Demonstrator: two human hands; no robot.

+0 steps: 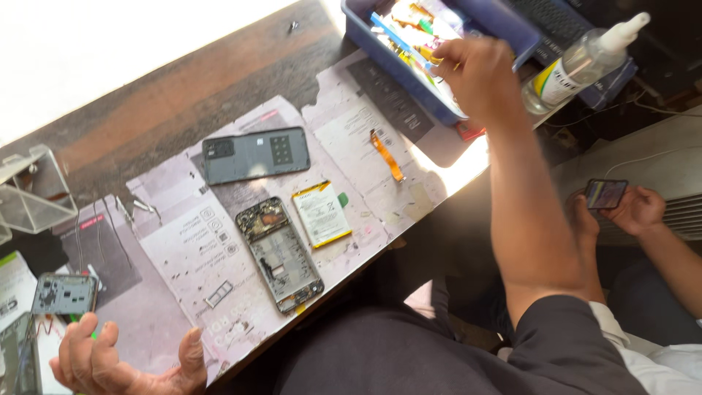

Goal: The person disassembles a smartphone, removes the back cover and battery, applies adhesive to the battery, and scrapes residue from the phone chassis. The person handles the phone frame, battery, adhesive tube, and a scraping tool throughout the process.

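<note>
your right hand digs pinched into the blue tray at top while your left lies spread at lower left, so your forearm could topple the bottle beside it.

A phone repair bench: opened phone, loose battery, parts tray.

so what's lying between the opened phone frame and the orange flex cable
In the head view, a white battery with yellow trim lies between the opened phone frame and the orange flex cable.
</note>
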